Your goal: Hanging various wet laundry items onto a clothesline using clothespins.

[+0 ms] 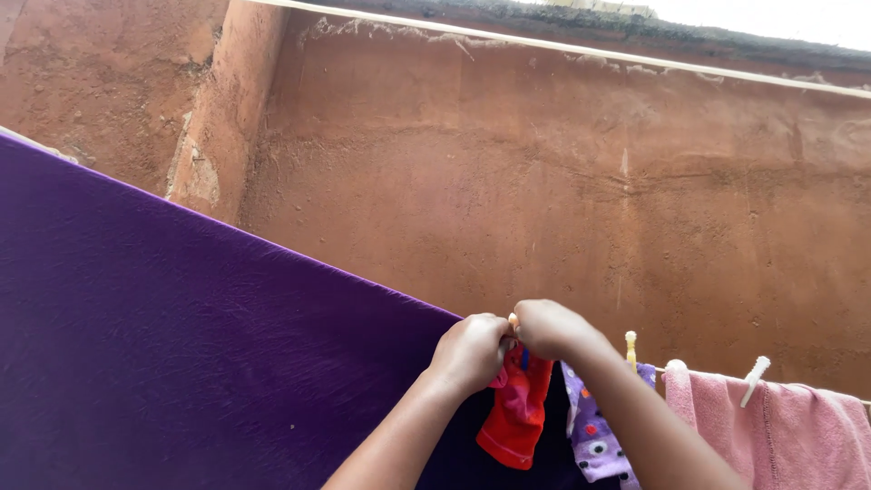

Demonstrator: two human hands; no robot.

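Both hands pinch a red sock beside a purple sheet.

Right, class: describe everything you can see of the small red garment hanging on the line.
The small red fabric garment looks soft and knitted, with a ribbed cuff at its lower end. It hangs limp and crumpled from the washing line, in front of the large purple cloth and left of a lilac patterned piece. The left hand and right hand pinch its top edge, where a pale peg tip shows.
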